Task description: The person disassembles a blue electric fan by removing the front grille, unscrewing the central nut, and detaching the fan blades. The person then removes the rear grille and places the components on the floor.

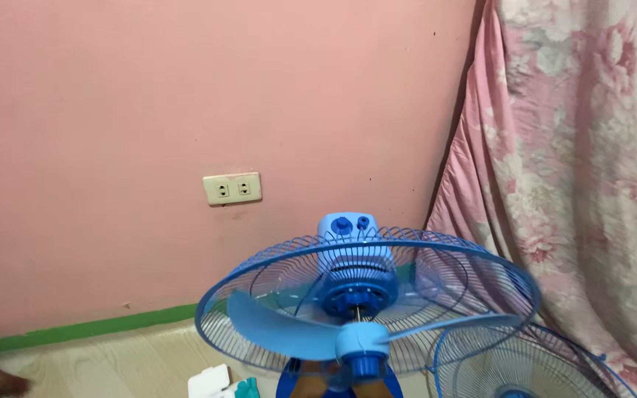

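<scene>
A blue electric fan stands low in the middle of the view, facing me, with its front guard off. Its rear wire guard (274, 287) rings the light blue blades (282, 332) and the round hub cap (361, 340). Behind them sits the pale motor housing (354, 239) with two blue knobs on top. The detached front wire guard (510, 365) leans at the lower right. Neither of my hands is in view.
A pink wall (186, 96) with a cream double socket (232, 189) fills the background, edged by a green skirting strip (90, 328) over a pale floor. A pink floral curtain (576, 169) hangs at the right. A small white object (209, 383) lies by the fan's base.
</scene>
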